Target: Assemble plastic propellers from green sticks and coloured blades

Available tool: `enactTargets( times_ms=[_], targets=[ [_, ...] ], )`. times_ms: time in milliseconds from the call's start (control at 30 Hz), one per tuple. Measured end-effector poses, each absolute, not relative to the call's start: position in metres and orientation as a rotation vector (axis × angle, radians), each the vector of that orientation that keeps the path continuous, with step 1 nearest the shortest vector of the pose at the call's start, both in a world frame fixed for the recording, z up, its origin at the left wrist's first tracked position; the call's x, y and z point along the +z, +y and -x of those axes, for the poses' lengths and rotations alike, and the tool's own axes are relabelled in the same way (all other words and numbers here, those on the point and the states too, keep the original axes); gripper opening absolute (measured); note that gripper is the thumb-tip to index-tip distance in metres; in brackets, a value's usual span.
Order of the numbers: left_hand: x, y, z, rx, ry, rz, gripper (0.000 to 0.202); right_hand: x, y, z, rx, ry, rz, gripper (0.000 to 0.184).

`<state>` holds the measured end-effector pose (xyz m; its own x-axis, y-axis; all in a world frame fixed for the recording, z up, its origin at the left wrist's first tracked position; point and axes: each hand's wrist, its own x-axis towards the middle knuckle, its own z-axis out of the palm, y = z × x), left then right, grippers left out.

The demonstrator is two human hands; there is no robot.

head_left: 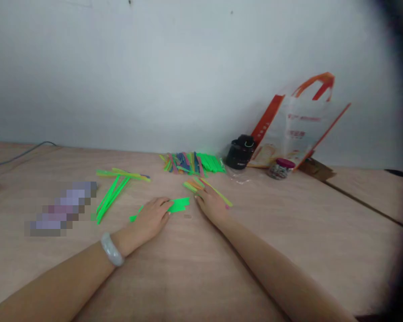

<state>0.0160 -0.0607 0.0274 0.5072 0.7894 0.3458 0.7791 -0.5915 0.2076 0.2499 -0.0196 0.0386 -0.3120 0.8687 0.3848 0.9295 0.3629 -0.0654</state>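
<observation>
My left hand (153,218), with a pale bangle (112,249) at its wrist, lies palm down over a bunch of bright green strips (179,205). The strips stick out on both sides of that hand. To its right, my right hand (212,203) rests on a small bunch of yellow, orange and pink strips (192,185), its thumb apart from the fingers. Both hands look flat and open, though their undersides are hidden. Several loose green strips (112,199) lie left of my left hand, below a few yellow-green strips (124,174).
Near the wall lies a pile of mixed coloured strips (181,163) beside green ones (211,163). A black canister (241,153), a jar with a dark pink lid (281,168) and a carrier bag (295,125) stand right. A blurred-out object (65,208) lies left.
</observation>
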Motion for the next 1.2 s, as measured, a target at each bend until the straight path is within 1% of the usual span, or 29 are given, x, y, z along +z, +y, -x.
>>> enactTargets(
  times_ms=[100, 233, 333, 433, 500, 567, 633, 700, 800, 933, 1067, 1200],
  targets=[
    [0.026, -0.061, -0.015, 0.671, 1.407, -2.693, 0.033, 0.043, -0.023, -0.246, -0.217, -2.276, 1.668, 0.028],
    [0.028, -0.063, -0.014, 0.672, 1.402, -2.719, 0.034, 0.043, -0.024, -0.246, -0.227, -2.289, 1.681, 0.028],
    [0.039, -0.061, -0.010, 0.664, 1.523, -2.761, 0.033, 0.042, -0.025, -0.247, -0.250, -2.275, 1.640, 0.028],
    [0.054, -0.054, 0.006, 0.627, 1.831, -2.780, 0.030, 0.043, -0.028, -0.245, -0.270, -2.270, 1.645, 0.028],
    [0.061, -0.047, 0.023, 0.560, 2.146, -2.717, 0.029, 0.044, -0.031, -0.243, -0.262, -2.296, 1.654, 0.028],
    [0.063, -0.039, 0.042, 0.441, 2.432, -2.583, 0.030, 0.046, -0.034, -0.240, -0.256, -2.306, 1.634, 0.029],
    [0.060, -0.031, 0.061, 0.311, 2.606, -2.438, 0.030, 0.048, -0.037, -0.238, -0.266, -2.296, 1.589, 0.028],
    [0.056, -0.025, 0.076, 0.189, 2.629, -2.340, 0.033, 0.048, -0.039, -0.237, -0.283, -2.291, 1.557, 0.027],
    [0.051, -0.021, 0.083, 0.095, 2.510, -2.343, 0.040, 0.050, -0.041, -0.236, -0.301, -2.313, 1.545, 0.026],
    [0.050, -0.022, 0.069, 0.139, 2.379, -2.428, 0.038, 0.050, -0.042, -0.235, -0.319, -2.320, 1.554, 0.025],
    [0.051, -0.024, 0.057, 0.204, 2.362, -2.430, 0.040, 0.048, -0.040, -0.236, -0.327, -2.319, 1.556, 0.025],
    [0.050, -0.024, 0.060, 0.195, 2.353, -2.460, 0.042, 0.045, -0.036, -0.239, -0.322, -2.320, 1.612, 0.029]
  ],
)
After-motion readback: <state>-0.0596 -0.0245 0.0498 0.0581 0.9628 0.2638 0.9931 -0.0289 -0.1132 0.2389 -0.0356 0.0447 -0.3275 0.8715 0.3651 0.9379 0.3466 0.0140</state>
